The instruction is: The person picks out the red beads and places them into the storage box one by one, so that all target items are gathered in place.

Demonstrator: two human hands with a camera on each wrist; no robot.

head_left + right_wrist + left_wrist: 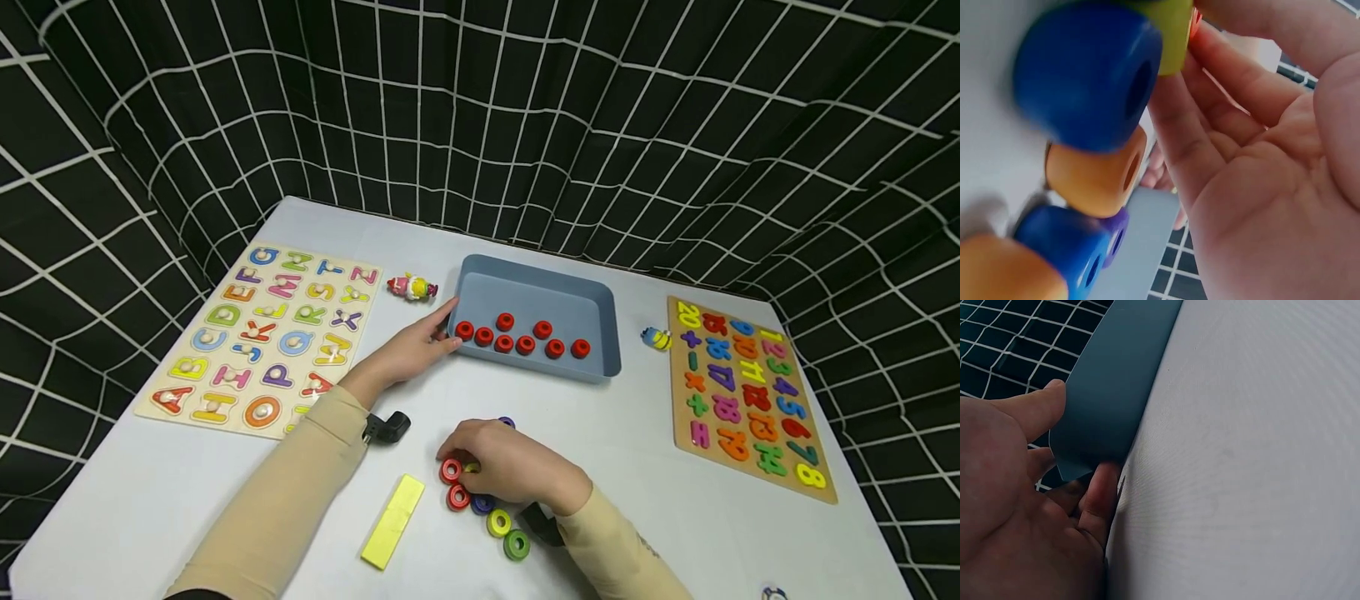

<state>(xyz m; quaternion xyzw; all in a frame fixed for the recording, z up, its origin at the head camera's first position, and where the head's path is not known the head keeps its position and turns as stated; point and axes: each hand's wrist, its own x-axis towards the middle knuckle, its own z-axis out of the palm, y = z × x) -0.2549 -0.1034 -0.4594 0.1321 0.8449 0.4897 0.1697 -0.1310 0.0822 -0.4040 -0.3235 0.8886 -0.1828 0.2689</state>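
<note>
My left hand (pixel 412 350) grips the near left corner of a blue-grey tray (pixel 543 293); its thumb lies at the rim in the left wrist view. Several red rings (pixel 504 343) lie in the tray, mostly along its near side. Below, my right hand (pixel 510 458) reaches down into loose rings, thumb and a finger on either side of a red ring (pixel 444 477). A yellow ring (pixel 1175 37) sits close to its fingers. Another red ring (pixel 458 507), a blue, a yellow and a green ring (pixel 525 548) lie beside it. The palm hides more rings, among them orange ones (pixel 1085 184).
A yellow block (pixel 392 522) lies left of the rings. An alphabet board (pixel 300 287) is at the left, a number board (pixel 682 417) at the right. Small figures lie near the tray: one pink and yellow (pixel 412 287), one blue and yellow (pixel 657 338). Black grid curtains surround the table.
</note>
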